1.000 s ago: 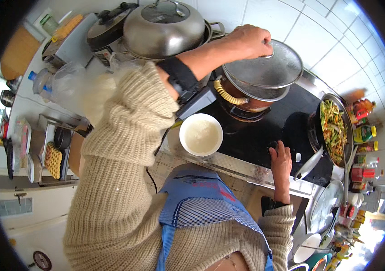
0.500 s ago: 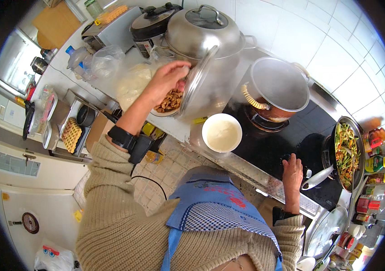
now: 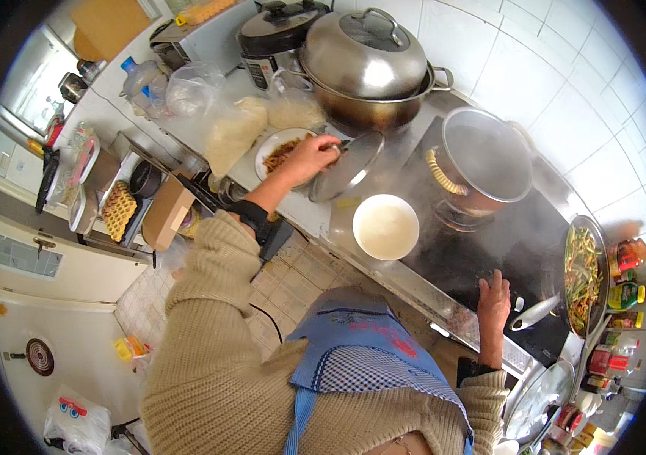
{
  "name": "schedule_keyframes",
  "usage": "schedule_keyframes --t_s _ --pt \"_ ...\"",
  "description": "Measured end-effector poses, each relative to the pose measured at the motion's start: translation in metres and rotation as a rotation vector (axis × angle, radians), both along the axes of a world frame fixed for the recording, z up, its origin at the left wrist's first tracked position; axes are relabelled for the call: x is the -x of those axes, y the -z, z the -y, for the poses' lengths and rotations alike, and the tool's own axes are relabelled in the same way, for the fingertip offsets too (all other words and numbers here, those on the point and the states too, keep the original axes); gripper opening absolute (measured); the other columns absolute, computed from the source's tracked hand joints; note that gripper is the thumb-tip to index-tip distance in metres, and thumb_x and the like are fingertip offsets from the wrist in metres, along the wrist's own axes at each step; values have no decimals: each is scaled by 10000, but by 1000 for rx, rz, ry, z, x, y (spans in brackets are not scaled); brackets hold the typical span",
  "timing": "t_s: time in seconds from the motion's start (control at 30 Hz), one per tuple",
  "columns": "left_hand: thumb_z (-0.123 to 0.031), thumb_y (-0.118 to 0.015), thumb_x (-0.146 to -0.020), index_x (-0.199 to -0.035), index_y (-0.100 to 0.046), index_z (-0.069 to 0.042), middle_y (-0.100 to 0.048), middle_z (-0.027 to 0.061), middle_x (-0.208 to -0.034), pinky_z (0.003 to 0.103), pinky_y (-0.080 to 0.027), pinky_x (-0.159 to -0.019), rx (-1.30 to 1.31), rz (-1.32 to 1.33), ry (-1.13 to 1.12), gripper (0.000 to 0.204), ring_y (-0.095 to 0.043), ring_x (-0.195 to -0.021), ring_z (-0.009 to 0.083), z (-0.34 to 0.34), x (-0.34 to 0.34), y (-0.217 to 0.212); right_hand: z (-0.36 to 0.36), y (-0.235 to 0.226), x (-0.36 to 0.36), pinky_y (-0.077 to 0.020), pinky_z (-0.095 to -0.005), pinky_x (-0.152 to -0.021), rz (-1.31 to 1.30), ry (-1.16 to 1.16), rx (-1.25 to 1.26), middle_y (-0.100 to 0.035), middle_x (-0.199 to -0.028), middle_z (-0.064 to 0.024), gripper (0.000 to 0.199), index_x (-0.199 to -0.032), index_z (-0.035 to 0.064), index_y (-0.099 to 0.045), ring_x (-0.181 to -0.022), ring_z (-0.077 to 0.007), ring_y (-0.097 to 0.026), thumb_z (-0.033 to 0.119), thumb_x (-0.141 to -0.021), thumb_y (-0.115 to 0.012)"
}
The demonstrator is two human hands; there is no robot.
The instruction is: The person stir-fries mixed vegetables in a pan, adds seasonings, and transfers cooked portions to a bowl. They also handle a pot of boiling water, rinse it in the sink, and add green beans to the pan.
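Note:
My left hand (image 3: 309, 160) grips the knob of a glass pot lid (image 3: 366, 155), holding it tilted low over the counter. Beside that hand, a bowl (image 3: 261, 161) of brown chopped food is partly covered by my fingers and wrist. My right hand (image 3: 494, 301) rests at the front part of the black cooktop (image 3: 444, 262), fingers stretched out and holding nothing. Steam drifts from an uncovered pot (image 3: 486, 155) with a wrapped handle on the far burner. Nearer to me stands a white bowl (image 3: 385, 226) of pale, cloudy liquid.
At right, a frying pan (image 3: 600, 280) of cooked vegetable strips has its handle (image 3: 535, 313) pointing toward my right hand. A large domed steel pot (image 3: 372, 102) stands behind the lid. Plastic bags (image 3: 236, 136) lie at left. Another glass lid (image 3: 539, 402) and several jars (image 3: 625, 296) line the right.
My left hand has lowered the glass lid from a nearly upright position to a flatter tilt nearer the counter. My right hand has shifted slightly toward me. The view has shifted a little.

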State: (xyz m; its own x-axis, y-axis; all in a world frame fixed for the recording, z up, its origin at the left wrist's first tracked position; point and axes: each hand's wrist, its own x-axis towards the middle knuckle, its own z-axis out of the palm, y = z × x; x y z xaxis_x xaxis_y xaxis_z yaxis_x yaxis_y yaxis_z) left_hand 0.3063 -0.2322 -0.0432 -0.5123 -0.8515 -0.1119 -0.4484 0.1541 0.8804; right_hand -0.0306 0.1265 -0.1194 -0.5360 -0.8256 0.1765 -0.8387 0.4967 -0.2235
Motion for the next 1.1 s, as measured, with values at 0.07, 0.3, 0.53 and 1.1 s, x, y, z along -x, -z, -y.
schedule_keyframes --t_s 0.07,0.3,0.53,1.1 --pt "-208 -585 -911 -1221 -592 -37 -646 47 -944 261 -493 -695 -24 4 10 354 -589 -788 108 12 0 6 1 -6 -3 -496 -480 -749 37 16 -41 -557 -985 -218 403 -1246 33 -476 -922 -411 -587 235 -914 -583" --pt "-207 -625 -861 -1202 -607 -44 -629 96 -957 318 -482 -766 232 244 119 378 -599 -841 187 28 0 10 1 1 -4 -501 -479 -739 28 41 -11 -540 -993 -198 388 -1244 50 -473 -912 -401 -586 241 -923 -580" --pt "-152 -630 -835 -1175 -603 -43 -571 130 -1000 367 -458 -839 486 337 269 358 -573 -936 289 22 -15 28 0 0 -6 -494 -480 -730 30 38 13 -541 -994 -208 395 -1241 44 -469 -907 -413 -580 232 -914 -587" --pt "-117 -639 -840 -1153 -620 -55 -529 143 -1139 406 -464 -867 604 463 364 319 -547 -1031 312 5 -34 31 11 -39 -58 -430 -494 -861 -256 74 71 -417 -1354 -174 666 -1367 54 -428 -1160 -358 -472 259 -795 -700"
